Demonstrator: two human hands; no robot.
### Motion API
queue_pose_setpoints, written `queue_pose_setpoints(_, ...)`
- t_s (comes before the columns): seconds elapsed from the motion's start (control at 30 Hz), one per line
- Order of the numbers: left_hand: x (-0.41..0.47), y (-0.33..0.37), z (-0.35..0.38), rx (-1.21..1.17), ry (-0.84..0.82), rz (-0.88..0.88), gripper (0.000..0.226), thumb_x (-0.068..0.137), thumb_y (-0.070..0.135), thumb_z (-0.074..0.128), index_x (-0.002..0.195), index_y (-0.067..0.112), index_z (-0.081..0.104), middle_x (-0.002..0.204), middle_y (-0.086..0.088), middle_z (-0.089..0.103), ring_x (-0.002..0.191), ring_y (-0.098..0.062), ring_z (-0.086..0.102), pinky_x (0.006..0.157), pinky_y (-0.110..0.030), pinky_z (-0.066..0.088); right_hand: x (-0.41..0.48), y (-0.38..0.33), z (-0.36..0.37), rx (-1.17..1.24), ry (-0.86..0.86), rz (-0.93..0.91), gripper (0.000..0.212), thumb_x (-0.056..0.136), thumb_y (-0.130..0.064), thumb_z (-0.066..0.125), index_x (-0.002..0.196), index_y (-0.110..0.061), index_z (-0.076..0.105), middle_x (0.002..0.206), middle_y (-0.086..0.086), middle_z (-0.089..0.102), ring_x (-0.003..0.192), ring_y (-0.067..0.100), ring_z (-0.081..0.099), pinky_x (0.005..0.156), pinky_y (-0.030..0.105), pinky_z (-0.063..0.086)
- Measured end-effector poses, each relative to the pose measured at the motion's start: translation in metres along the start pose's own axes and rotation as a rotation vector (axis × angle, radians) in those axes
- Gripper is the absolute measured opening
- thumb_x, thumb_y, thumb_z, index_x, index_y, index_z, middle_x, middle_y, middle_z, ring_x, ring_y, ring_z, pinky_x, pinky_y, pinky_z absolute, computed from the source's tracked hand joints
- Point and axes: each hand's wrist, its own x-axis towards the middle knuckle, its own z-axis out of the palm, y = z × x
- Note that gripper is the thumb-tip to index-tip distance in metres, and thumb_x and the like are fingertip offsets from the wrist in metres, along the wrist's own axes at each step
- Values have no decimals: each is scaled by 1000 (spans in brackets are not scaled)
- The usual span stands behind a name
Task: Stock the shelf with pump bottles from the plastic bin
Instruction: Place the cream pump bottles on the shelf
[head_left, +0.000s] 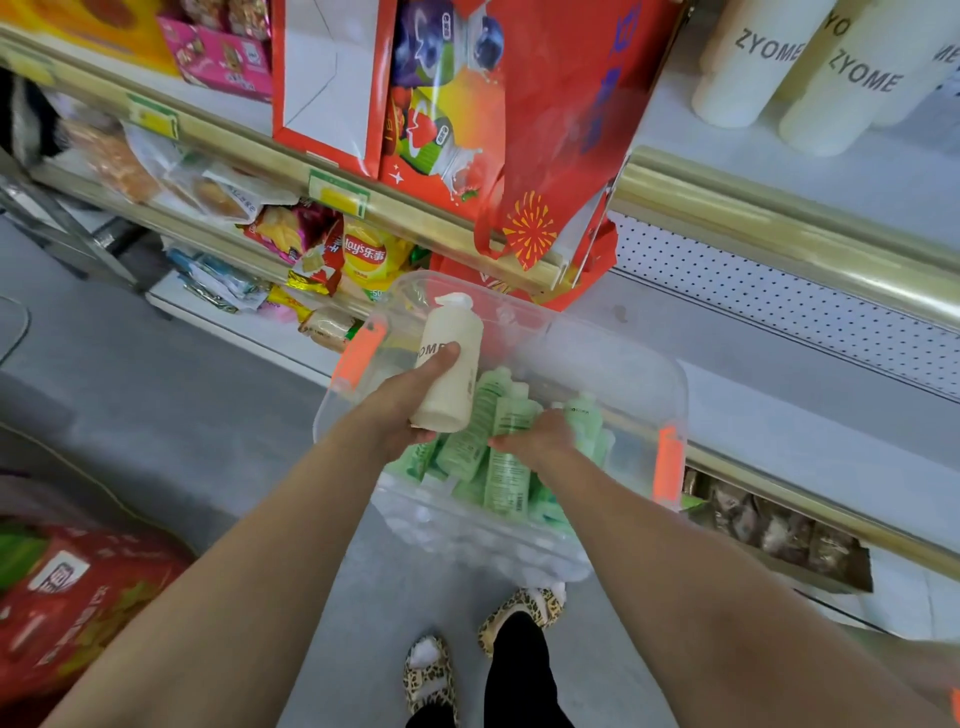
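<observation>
**Here, fig. 1: cream pump bottle held over the plastic bin**

Centre of frame: your left hand (408, 402) grips a cream pump bottle (453, 364) round its lower half, thumb across the printed label, pump head pointing to the top of the frame. The bottle sits tilted above the clear plastic bin (493, 540), over its left half.

Just right of centre: your right hand (540, 436) is down inside the bin, palm on the pile of green bottles (506, 467), thumb stretched left. The fingers are buried among the bottles, so I can't tell whether they're curled round one or lying flat.

The bin has an orange latch at its left end (358, 353) and another at its right end (667, 462). It stands in front of the lower shelving, w/ your leopard-print slippers (431, 675) below it at the bottom of the frame.

Upper right: the white shelf (841, 171) carries a group of cream bottles (748, 67) marked ZYOME, same type as the one in your left hand. A gold rail (779, 218) runs along its front edge.

Top centre: a red gift bag (561, 104) hangs over the rail. Left of centre: snack packs incl. a yellow Lay's bag (369, 254). Lower left: a blurred red pack (78, 597).
</observation>
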Motion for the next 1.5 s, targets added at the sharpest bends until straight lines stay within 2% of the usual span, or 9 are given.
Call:
queue_pose_setpoints(0.1,-16,2,4,-127,-19,84,42,84,52,67,111,21,61,101,-2,72,95,-19,68,82,-36,55,-5,6,-14,449,-196,13,45,70,-13,89,108,-4,68,109,12,74,92,23,72,82,35,58)
queue_pose_setpoints(0.3,-46,21,13,-242,-132,246,20,91,31,65,109,22,62,98,-2,72,95,-21,68,96,-45,52,-48,-16,-48,1119,-394,-51,35,88,-24,65,118,-7,64,99,13,65,97,32,63,100,47,50)
queue_pose_setpoints(0.5,-81,59,38,-157,-268,437,56,78,25,77,128,7,59,114,-14,70,101,-29,67,82,-53,57,-97,-44,-92,1069,-471,-193,45,91,-34,63,125,-3,61,99,17,67,82,32,69,73,40,58)
queue_pose_setpoints(0.63,-105,85,64,-166,-300,497,55,77,19,77,127,5,58,108,-13,72,90,-23,72,67,-35,58,-128,-49,-129,963,-429,-319,41,81,-27,72,113,-3,64,90,13,70,76,23,68,67,33,59)
queue_pose_setpoints(0.8,-122,108,103,-93,-376,552,56,71,27,83,121,12,63,111,-12,72,102,-29,69,85,-49,58,-159,-42,-195,1057,-335,-488,30,93,-31,62,111,-6,64,93,11,70,80,26,69,83,43,57)
queue_pose_setpoints(0.93,-132,118,143,-26,-421,583,58,70,34,83,119,10,64,114,-14,72,104,-30,68,95,-53,50,-178,-34,-244,1086,-190,-557,32,98,-35,57,112,-7,65,94,10,72,84,24,71,78,37,57)
queue_pose_setpoints(1.2,-129,138,219,16,-450,612,74,59,33,84,124,12,57,119,-8,70,106,-25,68,91,-49,56,-176,-24,-325,1077,-34,-613,46,81,-30,79,117,-8,62,96,12,64,78,25,65,72,37,57)
queue_pose_setpoints(1.3,-119,147,247,31,-448,628,72,64,29,84,126,10,55,120,-9,69,107,-27,67,69,-39,59,-165,-20,-361,1050,12,-671,38,83,-22,76,116,-8,61,87,9,70,76,26,68,69,39,58)
queue_pose_setpoints(1.5,-88,168,316,20,-420,636,84,58,22,93,129,12,49,119,-6,68,106,-24,67,95,-56,52,-124,-14,-432,1010,84,-733,54,77,-18,80,124,1,62,111,16,71,100,31,70,84,45,58)
